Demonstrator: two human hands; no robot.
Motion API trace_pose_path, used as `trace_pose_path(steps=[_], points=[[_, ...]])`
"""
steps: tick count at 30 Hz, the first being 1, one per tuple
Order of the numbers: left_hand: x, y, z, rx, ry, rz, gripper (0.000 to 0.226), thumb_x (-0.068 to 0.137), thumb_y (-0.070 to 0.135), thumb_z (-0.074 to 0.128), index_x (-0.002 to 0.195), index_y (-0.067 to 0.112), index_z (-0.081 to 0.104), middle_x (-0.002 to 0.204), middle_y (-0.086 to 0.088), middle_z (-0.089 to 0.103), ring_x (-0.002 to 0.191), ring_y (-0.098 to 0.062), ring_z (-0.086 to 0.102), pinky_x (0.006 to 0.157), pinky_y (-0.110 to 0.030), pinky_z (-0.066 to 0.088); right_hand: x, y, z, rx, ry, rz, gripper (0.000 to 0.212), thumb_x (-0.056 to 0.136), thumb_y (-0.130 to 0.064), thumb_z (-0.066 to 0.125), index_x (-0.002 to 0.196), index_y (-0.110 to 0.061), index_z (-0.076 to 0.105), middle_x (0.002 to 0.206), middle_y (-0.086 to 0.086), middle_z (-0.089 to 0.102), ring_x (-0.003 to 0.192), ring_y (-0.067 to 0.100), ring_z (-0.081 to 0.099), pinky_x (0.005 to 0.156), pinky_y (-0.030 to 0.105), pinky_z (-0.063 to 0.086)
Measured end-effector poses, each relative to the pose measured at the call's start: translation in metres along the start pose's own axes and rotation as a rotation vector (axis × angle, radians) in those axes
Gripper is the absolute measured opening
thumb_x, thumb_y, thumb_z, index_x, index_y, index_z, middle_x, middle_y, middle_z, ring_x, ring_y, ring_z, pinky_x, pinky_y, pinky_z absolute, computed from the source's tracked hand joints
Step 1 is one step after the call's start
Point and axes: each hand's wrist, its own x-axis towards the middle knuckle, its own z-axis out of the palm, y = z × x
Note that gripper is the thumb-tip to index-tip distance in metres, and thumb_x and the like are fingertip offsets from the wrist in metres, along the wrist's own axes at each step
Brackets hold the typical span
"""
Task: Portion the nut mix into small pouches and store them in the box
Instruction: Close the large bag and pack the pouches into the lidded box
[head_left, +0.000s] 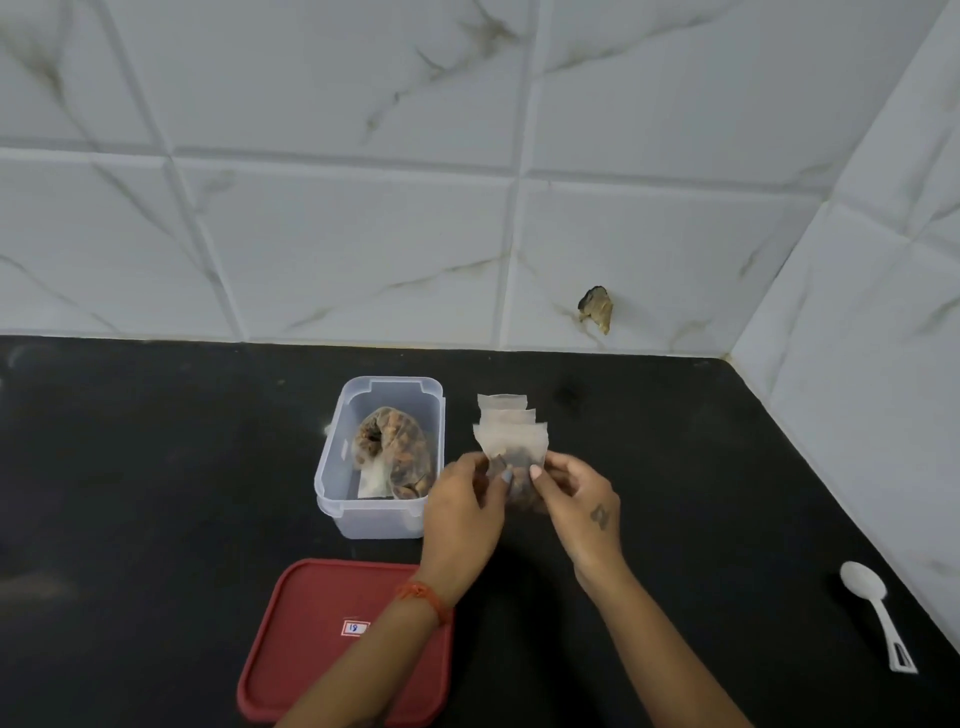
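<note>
While both hands pinched a pouch (517, 457) of nuts between them, the left hand (462, 506) gripped its left edge and the right hand (576, 499) its right. Left of the grip stood the box (332, 467), holding a bag (392, 449); empty pouches (503, 410) lay just beyond.
</note>
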Motion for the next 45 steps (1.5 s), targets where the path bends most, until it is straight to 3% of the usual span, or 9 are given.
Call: trace_pose_path(steps=[5, 8, 11, 17, 21, 23, 26, 30, 45], points=[[0.032, 0.008, -0.06, 0.011, 0.186, 0.032, 0.01, 0.09, 0.025, 0.062, 0.097, 0.017, 0.062, 0.073, 0.014, 0.056, 0.069, -0.002, 0.055, 0.061, -0.01, 0.04, 0.013, -0.056, 0.042, 0.056, -0.079, -0.211, 0.035, 0.087, -0.023, 0.066, 0.121, -0.02, 0.056, 0.09, -0.005, 0.07, 0.086, 0.007, 0.067, 0.08, 0.026, 0.055], [0.052, -0.006, -0.084, 0.037, 0.171, -0.052, 0.004, 0.093, 0.022, 0.058, 0.095, 0.02, 0.057, 0.076, 0.01, 0.057, 0.068, -0.002, 0.055, 0.06, -0.007, 0.041, 0.027, -0.074, 0.079, -0.044, -0.132, -0.253, 0.04, 0.088, -0.025, 0.063, 0.124, -0.019, 0.049, 0.09, -0.001, 0.07, 0.087, 0.013, 0.066, 0.081, 0.03, 0.053], [0.071, -0.031, -0.091, 0.092, 0.087, -0.151, 0.012, 0.093, 0.021, 0.056, 0.101, 0.012, 0.06, 0.086, 0.001, 0.061, 0.083, -0.019, 0.062, 0.075, -0.031, 0.051, 0.04, -0.074, 0.108, -0.27, -0.178, -0.277, 0.037, 0.092, -0.026, 0.058, 0.126, -0.017, 0.047, 0.102, 0.006, 0.069, 0.095, 0.02, 0.065, 0.079, 0.025, 0.049], [0.09, -0.069, -0.077, 0.253, -0.039, -0.179, 0.021, 0.094, 0.017, 0.051, 0.111, 0.005, 0.056, 0.075, 0.003, 0.056, 0.073, -0.019, 0.056, 0.052, -0.019, 0.035, 0.043, -0.069, 0.128, -0.82, -0.196, -0.488, 0.023, 0.093, -0.02, 0.05, 0.112, -0.011, 0.06, 0.108, 0.01, 0.061, 0.101, 0.024, 0.053, 0.078, 0.031, 0.048], [0.086, -0.065, -0.076, 0.328, -0.017, -0.079, 0.037, 0.094, 0.017, 0.053, 0.129, 0.008, 0.045, 0.121, -0.013, 0.05, 0.098, -0.029, 0.059, 0.071, -0.025, 0.045, 0.046, -0.069, 0.118, -0.972, -0.188, -0.576, 0.036, 0.09, -0.017, 0.054, 0.125, -0.01, 0.056, 0.133, 0.01, 0.045, 0.121, 0.026, 0.038, 0.099, 0.033, 0.038], [0.084, -0.062, -0.078, 0.471, -0.057, 0.069, 0.05, 0.094, 0.013, 0.051, 0.141, 0.006, 0.034, 0.146, -0.017, 0.031, 0.117, -0.031, 0.053, 0.087, -0.029, 0.047, 0.045, -0.067, 0.112, -0.963, -0.327, -0.664, 0.054, 0.09, -0.012, 0.053, 0.141, -0.008, 0.038, 0.152, 0.011, 0.027, 0.142, 0.028, 0.018, 0.117, 0.036, 0.018], [0.085, -0.066, -0.083, 0.838, -0.279, 0.279, 0.067, 0.097, 0.025, 0.044, 0.151, 0.007, 0.007, 0.159, -0.015, -0.001, 0.146, -0.029, 0.011, 0.119, -0.039, 0.016, 0.049, -0.066, 0.109, -1.036, -0.555, -0.692, 0.069, 0.095, -0.018, 0.049, 0.151, -0.009, 0.01, 0.159, 0.009, 0.006, 0.147, 0.023, -0.002, 0.119, 0.037, -0.005], [0.092, -0.075, -0.091, 1.162, -0.469, 0.245, 0.071, 0.101, 0.047, 0.023, 0.149, 0.009, -0.011, 0.158, -0.013, -0.013, 0.147, -0.028, -0.009, 0.119, -0.043, -0.006, 0.058, -0.066, 0.114, -1.17, -0.706, -0.607, 0.072, 0.098, -0.028, 0.042, 0.15, -0.009, -0.004, 0.16, 0.008, -0.004, 0.147, 0.02, -0.005, 0.119, 0.036, -0.007], [0.092, -0.077, -0.086, 1.292, -0.524, 0.256, 0.07, 0.1, 0.05, 0.023, 0.151, 0.01, -0.005, 0.16, -0.008, 0.001, 0.147, -0.025, -0.004, 0.116, -0.047, -0.011, 0.052, -0.055, 0.133, -1.321, -0.628, -0.623, 0.076, 0.097, -0.037, 0.041, 0.15, -0.008, -0.005, 0.159, 0.01, -0.004, 0.147, 0.023, -0.005, 0.116, 0.041, -0.012]])
